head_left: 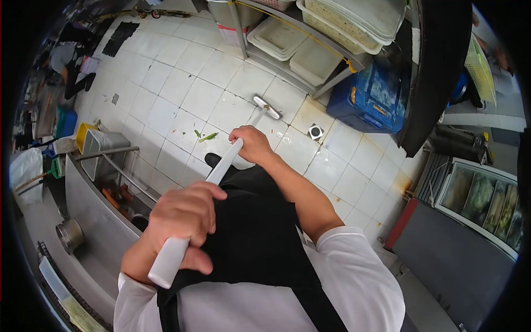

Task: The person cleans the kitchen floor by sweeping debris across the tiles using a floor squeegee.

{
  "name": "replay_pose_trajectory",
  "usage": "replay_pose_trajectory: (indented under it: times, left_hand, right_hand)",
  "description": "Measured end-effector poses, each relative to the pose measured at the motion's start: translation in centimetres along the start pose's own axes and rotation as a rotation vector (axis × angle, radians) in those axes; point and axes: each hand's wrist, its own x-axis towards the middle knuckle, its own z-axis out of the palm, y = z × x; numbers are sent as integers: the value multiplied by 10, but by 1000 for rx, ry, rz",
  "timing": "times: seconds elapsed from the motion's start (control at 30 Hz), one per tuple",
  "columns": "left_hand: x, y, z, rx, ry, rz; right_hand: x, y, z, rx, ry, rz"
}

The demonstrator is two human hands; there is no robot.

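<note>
White long-handled tool (224, 163): left hand (185, 216) wrapped around the upper handle, right hand (251, 145) closed around the shaft lower down. Tool head (267, 107) rests on white floor tiles (177, 116) — green scraps (209, 136) and a floor drain (316, 131) nearby. Blue container (368, 97) stands beside the shelving (282, 77); steel counter (91, 260) at left.

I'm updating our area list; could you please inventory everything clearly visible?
Long-handled tool: one, white-handled, centre
Floor: one, white-tiled, below
Scraps: several, mostly green, on floor
Drain cover: one, silver, in floor
Rack: one, grey, top
Trays: several, pale, on rack
Container: one, blue, beside rack
Mat: one, black, upper left
Pot: one, silver, lower left
Bin: one, yellow, left
Divided case: one, white-rimmed, right
Another person: one, grey top, upper left
Apron: one, black, worn
Left hand: one, bare, around tool, nearer body
Right hand: one, bare, around tool, farther out
</note>
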Motion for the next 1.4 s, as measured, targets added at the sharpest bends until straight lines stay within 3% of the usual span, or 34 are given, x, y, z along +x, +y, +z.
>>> replay_pose_trajectory:
  times: [0.17,0.23,0.3,0.37,0.5,0.63,0.7,0.77,0.8,0.93,1.07,1.2,1.4]
  left_hand:
    - [-6,-3,11,-22,118,-27]
    - [-9,-21,19,-79,311,-117]
    - [-14,-32,12,-107,297,-98]
    - [-17,-24,4,-100,203,-89]
    - [-8,0,3,-53,262,-69]
    - [3,17,-9,-165,163,105]
    - [1,11,-15,-190,63,161]
    - [2,3,3,-108,396,25]
    - [0,-12,7,-100,446,2]
    - [-2,-48,24,-83,402,-173]
    - [-5,-24,8,-85,469,-82]
    - [3,4,-7,-70,390,-6]
    - [8,9,-21,-170,247,129]
  right_hand:
    - [-39,13,-1,34,158,122]
    - [-50,27,17,34,409,241]
    - [-50,29,34,26,400,289]
    - [-45,23,48,86,452,197]
    - [-19,-2,41,106,203,147]
    - [-18,-32,12,86,200,113]
    - [-23,-30,0,71,309,93]
    - [-29,-12,-6,14,411,194]
    - [-32,0,-9,-19,442,207]
    - [-51,51,10,-79,400,256]
    - [-40,17,35,5,320,207]
    - [-19,-18,30,79,169,101]
    - [-47,-26,-2,31,223,118]
